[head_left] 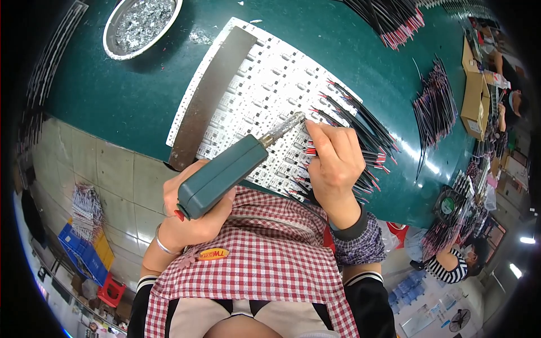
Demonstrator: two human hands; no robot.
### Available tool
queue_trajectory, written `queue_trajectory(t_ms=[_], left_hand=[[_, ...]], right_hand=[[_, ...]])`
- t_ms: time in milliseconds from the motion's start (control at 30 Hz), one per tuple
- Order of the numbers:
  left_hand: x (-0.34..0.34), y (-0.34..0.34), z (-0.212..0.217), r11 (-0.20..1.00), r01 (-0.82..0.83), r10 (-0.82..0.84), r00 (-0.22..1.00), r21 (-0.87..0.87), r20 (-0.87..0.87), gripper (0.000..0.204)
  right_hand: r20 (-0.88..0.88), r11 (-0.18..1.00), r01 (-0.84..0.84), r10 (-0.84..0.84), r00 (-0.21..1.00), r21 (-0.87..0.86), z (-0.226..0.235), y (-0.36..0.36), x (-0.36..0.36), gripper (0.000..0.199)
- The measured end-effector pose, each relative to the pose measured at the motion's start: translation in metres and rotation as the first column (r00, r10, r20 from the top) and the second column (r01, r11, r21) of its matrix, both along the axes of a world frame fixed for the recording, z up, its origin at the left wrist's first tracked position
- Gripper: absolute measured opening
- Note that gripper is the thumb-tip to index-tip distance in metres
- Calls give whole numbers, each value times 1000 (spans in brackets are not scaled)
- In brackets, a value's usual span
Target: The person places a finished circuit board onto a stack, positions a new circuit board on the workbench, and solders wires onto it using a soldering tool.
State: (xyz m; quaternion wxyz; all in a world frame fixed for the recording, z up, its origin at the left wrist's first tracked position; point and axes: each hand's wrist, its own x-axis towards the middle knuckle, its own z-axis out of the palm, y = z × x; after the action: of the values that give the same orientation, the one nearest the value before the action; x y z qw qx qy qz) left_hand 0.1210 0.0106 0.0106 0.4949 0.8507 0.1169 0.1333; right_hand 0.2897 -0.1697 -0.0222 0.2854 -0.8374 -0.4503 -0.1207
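My left hand (pixel 200 222) is wrapped around a dark green soldering gun (pixel 225 174), whose metal tip points up and to the right. The tip meets a white circuit board panel (pixel 270 62), right beside the fingertips of my right hand (pixel 338 160). My right hand is closed on a bundle of thin wires (pixel 372 158), with red ends showing on both sides of the fist. What the thumb and forefinger pinch at the tip is too small to make out. Several black and red wires (pixel 366 127) lie along the panel's right edge.
A brown metal bar (pixel 211 93) lies across the panel's left part. A metal bowl (pixel 107 42) with silvery scraps stands at the far left. Wire bundles (pixel 383 19) lie at the back, more wires (pixel 435 104) at the right. A cardboard box (pixel 476 104) and co-workers are farther right.
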Motion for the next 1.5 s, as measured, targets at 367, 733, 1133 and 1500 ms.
queue_trajectory(t_ms=[367,733,1133,1500], left_hand=[[-5,-4,-3,995,-71,71,997,-67,-7,14],[-5,-4,0,997,-41,39,999,-59,-33,16],[-16,-6,-5,986,-121,119,992,-113,-31,15],[-9,-6,0,988,-88,84,996,-128,-41,17]], right_hand=[[16,1000,12,-11,1000,-15,-1,1,2,52],[27,1000,8,-8,1000,6,-5,-1,6,36],[-7,1000,11,-11,1000,-14,-2,0,3,54],[-30,999,-3,4,1000,48,-6,0,6,52]])
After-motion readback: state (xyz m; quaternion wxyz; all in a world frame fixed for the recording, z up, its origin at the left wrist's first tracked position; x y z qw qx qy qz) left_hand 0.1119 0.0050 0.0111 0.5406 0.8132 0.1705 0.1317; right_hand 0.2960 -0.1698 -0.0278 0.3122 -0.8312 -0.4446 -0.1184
